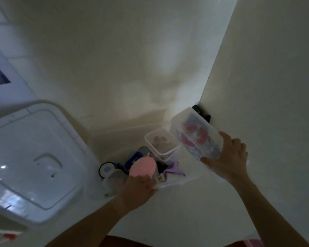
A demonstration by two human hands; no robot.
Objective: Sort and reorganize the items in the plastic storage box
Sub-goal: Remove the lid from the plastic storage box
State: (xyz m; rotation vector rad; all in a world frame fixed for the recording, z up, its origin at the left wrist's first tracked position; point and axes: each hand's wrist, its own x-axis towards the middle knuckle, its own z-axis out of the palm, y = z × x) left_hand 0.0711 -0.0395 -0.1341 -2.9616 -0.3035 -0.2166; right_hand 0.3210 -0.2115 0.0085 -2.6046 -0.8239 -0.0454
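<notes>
A clear plastic storage box (178,181) lies low in the head view, full of mixed items. My left hand (138,186) grips a round pink object (142,166) inside it. My right hand (227,157) holds a tilted clear container (194,136) with red and pink rings inside, at the box's right side. A small clear square tub (161,142) with small bits stands in the box behind the pink object. A purple clip (173,171), a blue item (134,157) and a dark round item (106,169) lie among the clutter.
A large white lid (34,161) lies to the left on a pale surface. A pale wall panel rises on the right, with a dark object (202,112) at its foot behind the tilted container. The picture is dim and blurred.
</notes>
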